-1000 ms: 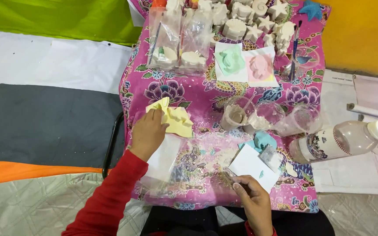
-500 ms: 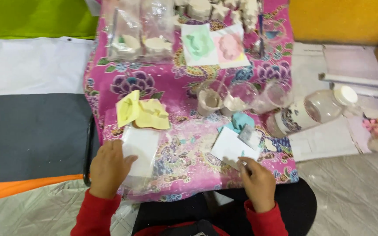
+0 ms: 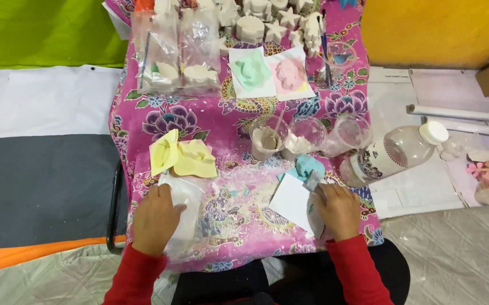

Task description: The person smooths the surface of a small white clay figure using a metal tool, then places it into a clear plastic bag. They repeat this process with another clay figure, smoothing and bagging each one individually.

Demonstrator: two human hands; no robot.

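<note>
My left hand (image 3: 155,220) lies flat, fingers together, pressing on a clear plastic bag (image 3: 183,209) on the pink floral cloth (image 3: 238,209), just below two yellow moulds (image 3: 183,156). My right hand (image 3: 337,210) is curled over the edge of a white paper sheet (image 3: 290,200), seemingly pinching a small grey piece (image 3: 314,181) at my fingertips, though the view is too blurred to be sure. A blue cast (image 3: 307,166) sits just above it, near three clear cups (image 3: 306,135) and a tipped plastic bottle (image 3: 394,152).
</note>
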